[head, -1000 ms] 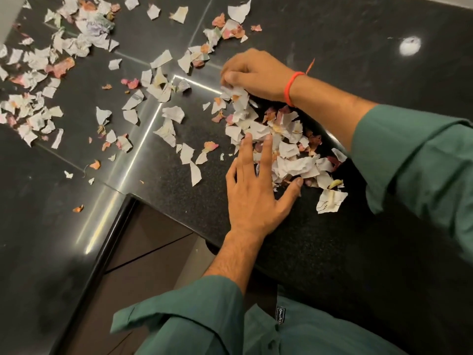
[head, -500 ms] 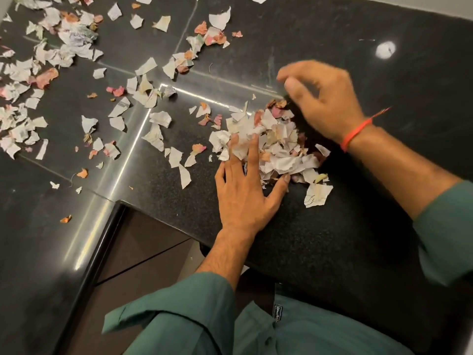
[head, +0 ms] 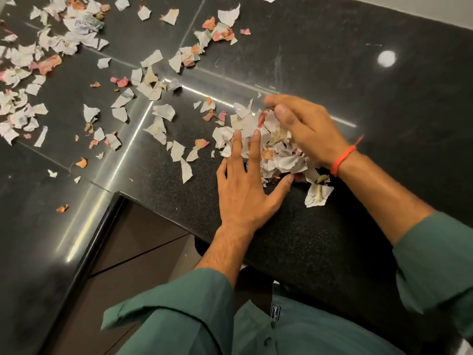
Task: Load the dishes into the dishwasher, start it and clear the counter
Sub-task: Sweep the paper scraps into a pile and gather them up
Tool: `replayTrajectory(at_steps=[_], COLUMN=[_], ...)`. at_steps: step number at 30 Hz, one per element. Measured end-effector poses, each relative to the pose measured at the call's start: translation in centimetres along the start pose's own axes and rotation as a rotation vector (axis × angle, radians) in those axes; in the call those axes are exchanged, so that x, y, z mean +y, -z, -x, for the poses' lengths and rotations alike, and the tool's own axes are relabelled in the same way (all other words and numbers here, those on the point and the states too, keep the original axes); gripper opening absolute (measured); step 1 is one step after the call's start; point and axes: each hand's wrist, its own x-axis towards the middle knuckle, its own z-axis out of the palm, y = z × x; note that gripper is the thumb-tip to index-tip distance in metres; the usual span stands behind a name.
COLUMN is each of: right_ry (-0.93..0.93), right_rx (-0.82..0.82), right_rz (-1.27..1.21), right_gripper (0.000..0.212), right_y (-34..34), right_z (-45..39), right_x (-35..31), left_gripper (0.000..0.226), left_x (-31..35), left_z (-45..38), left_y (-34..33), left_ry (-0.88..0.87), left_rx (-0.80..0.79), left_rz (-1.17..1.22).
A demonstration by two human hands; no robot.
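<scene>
A heap of torn white and pink paper scraps (head: 275, 147) lies on the black granite counter (head: 358, 80) near its front edge. My left hand (head: 245, 190) rests flat on the counter, fingers spread, against the heap's left side. My right hand (head: 304, 126), with an orange thread on the wrist, is cupped against the heap's right and far side, fingers apart and touching the scraps. One larger scrap (head: 317, 196) lies just outside the heap, by my right wrist. No dishes or dishwasher are in view.
Many more loose paper scraps (head: 51, 60) are scattered across the counter to the left and far side. The counter forms an inner corner (head: 117, 196) with brown cabinet fronts (head: 133, 249) below. A white wall edge (head: 435, 11) runs at the far right.
My right hand swept from the heap's far left side round to the right, then pressed in, bunching the scraps tighter against my left hand. My left hand stayed put.
</scene>
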Motion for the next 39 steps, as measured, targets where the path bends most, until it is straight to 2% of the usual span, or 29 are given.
replayTrajectory(at_steps=[6, 9, 13, 17, 23, 27, 31, 36, 39], right_ry=[-0.104, -0.166, -0.177, -0.194, -0.087, -0.035, -0.059, -0.065, -0.081], right_rx=[0.301, 0.330, 0.360, 0.384, 0.418, 0.486, 0.523, 0.501, 0.482], right_rz=[0.005, 0.075, 0.141, 0.262, 0.066, -0.045, -0.015, 0.102, 0.176], right_gripper=[0.052, 0.062, 0.062, 0.062, 0.059, 0.055, 0.057, 0.062, 0.059], right_y=[3.4, 2.7, -1.0, -4.7, -7.0, -6.9, -6.9, -7.3, -7.4], right_z=[5.4, 9.7, 12.3, 8.5, -0.1, -0.7, -0.9, -1.1, -1.3], right_x=[2.2, 3.4, 2.4, 0.9, -0.2, 0.1, 0.0, 0.1, 0.3], left_gripper=[0.095, 0.092, 0.089, 0.084, 0.067, 0.067, 0.065, 0.057, 0.056], left_x=[-0.1, -0.1, -0.1, -0.2, -0.4, -0.5, -1.5, -6.3, -11.1], left_z=[0.0, 0.1, 0.1, 0.2, 0.0, 0.0, 1.2, 0.4, -2.6], left_y=[0.1, 0.1, 0.2, 0.0, -0.6, 0.0, 1.2, 4.8, 6.6], left_ry=[-0.003, -0.011, -0.018, -0.030, -0.023, -0.017, 0.052, 0.025, 0.196], left_rx=[0.013, 0.024, 0.050, 0.090, 0.171, 0.216, 0.261, 0.366, 0.434], left_rz=[0.042, 0.069, 0.086, 0.099, 0.137, 0.246, 0.413, 0.376, 0.309])
